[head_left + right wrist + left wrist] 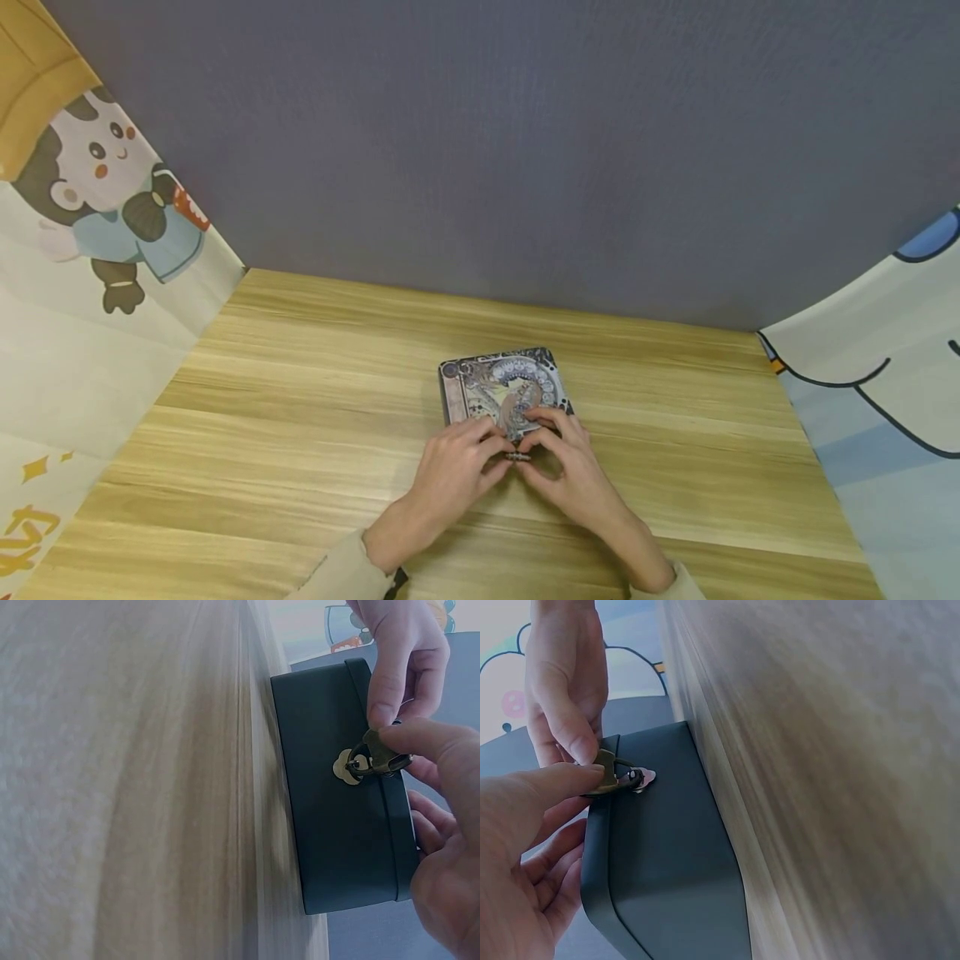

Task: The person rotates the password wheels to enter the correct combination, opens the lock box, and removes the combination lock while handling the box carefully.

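Note:
A dark box (480, 387) with a patterned lid stands on the table. At its front hangs a small brass padlock (381, 754), its shackle through the loop of a flower-shaped metal plate (344, 767) on the box wall. My left hand (456, 463) pinches the padlock from the left between thumb and fingers. From the other side my right hand (567, 469) also pinches it, with other fingers by the lid. Both wrist views show the thumbs meeting on the lock body; the fingers behind it are partly hidden.
The wooden table (300, 417) spreads around the box. A grey wall panel (487, 167) rises behind it, and printed cloths with cartoon figures hang at the left (112, 350) and right (885, 483). A small dark item (396, 583) shows beside the left sleeve.

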Demonstrator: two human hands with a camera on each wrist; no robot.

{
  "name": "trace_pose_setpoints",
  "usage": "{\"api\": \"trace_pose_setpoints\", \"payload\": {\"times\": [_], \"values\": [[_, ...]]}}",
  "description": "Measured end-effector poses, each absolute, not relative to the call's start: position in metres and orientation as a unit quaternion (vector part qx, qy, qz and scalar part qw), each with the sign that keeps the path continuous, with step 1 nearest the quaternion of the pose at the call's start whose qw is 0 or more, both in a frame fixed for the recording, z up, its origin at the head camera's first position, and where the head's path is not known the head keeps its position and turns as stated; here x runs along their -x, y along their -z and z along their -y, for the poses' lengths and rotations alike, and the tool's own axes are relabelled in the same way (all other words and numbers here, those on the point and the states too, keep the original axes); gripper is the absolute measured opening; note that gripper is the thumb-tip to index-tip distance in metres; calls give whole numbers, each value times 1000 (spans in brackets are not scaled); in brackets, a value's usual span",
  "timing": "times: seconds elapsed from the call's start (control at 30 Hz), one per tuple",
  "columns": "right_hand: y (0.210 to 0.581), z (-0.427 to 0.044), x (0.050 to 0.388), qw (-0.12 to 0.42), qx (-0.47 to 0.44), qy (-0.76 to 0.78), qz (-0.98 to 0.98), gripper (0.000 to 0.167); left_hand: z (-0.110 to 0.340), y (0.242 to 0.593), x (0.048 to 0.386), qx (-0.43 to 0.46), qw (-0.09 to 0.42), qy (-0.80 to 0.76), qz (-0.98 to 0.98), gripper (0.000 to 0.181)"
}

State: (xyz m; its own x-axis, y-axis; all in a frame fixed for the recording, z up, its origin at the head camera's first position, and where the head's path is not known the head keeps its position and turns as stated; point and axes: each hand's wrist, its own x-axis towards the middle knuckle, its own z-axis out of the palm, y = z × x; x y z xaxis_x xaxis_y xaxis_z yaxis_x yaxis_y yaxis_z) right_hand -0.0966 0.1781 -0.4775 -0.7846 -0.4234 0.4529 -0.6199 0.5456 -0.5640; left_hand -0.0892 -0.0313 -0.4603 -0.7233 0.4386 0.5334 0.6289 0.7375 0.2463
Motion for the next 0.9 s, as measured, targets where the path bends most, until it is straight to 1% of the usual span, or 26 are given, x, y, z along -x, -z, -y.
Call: {"api": "trace_pose_setpoints", "payload": {"times": [0.9], "values": [[478, -178, 97, 125, -299, -375, 868, 35, 31, 460, 89, 294, 226, 209, 905, 20]]}}
